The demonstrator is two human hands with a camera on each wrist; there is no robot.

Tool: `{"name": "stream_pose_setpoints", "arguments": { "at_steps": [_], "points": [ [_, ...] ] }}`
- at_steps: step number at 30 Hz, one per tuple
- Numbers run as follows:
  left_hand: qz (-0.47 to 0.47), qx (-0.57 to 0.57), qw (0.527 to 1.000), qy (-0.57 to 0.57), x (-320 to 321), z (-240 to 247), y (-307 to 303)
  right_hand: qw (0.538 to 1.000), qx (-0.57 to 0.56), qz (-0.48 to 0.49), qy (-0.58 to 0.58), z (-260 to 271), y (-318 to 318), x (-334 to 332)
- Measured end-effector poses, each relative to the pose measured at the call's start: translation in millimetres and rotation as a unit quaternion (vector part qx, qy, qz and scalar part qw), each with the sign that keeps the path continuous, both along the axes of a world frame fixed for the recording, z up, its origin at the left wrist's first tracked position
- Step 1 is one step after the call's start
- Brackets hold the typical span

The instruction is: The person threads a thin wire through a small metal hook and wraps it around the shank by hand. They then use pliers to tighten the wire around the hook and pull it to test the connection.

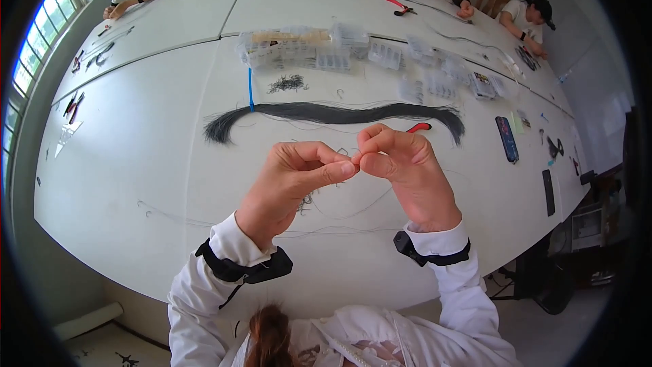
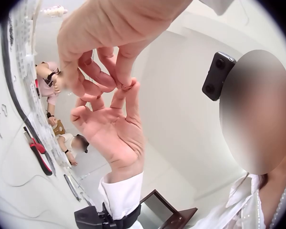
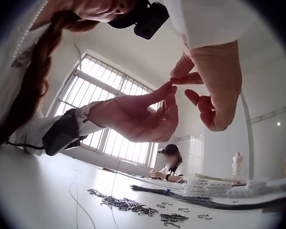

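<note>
My left hand (image 1: 288, 180) and right hand (image 1: 411, 177) meet above the table, thumb and forefinger of each pinched together tip to tip. A thin fishing line (image 3: 115, 183) runs up from the table toward the pinched fingers; whether a hook is in them too, I cannot tell. In the right wrist view, a pile of dark fish hooks (image 3: 126, 202) lies on the table below, with several loose ones beside it. Beyond the hands stretches a long bundle of dark strands (image 1: 339, 115) with a blue tie (image 1: 251, 92). Red-handled pliers (image 1: 421, 127) lie partly behind the right hand.
Clear plastic boxes (image 1: 333, 47) stand in a row past the bundle. Another hook pile (image 1: 287, 83) sits before them. A phone (image 1: 506, 140) lies at the right. Other people sit around the far side of the white table (image 1: 136, 163).
</note>
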State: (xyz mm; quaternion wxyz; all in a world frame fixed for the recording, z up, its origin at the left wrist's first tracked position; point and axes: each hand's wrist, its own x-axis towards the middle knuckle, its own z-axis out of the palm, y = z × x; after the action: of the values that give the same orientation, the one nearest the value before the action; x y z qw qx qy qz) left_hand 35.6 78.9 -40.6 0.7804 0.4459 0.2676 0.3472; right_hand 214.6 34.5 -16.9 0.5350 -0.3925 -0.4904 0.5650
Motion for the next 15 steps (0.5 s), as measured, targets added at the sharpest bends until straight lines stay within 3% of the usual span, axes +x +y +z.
{"name": "stream_pose_setpoints", "arguments": {
  "at_steps": [2, 15],
  "points": [
    [-0.013, 0.007, 1.0, 0.006, 1, 1, 1, 0.996, -0.025, 0.017, 0.081, -2, 1, -1],
    [-0.036, 0.004, 0.999, -0.02, 3, 3, -2, 0.992, -0.028, 0.031, 0.12, -10, 2, -5]
  ]
}}
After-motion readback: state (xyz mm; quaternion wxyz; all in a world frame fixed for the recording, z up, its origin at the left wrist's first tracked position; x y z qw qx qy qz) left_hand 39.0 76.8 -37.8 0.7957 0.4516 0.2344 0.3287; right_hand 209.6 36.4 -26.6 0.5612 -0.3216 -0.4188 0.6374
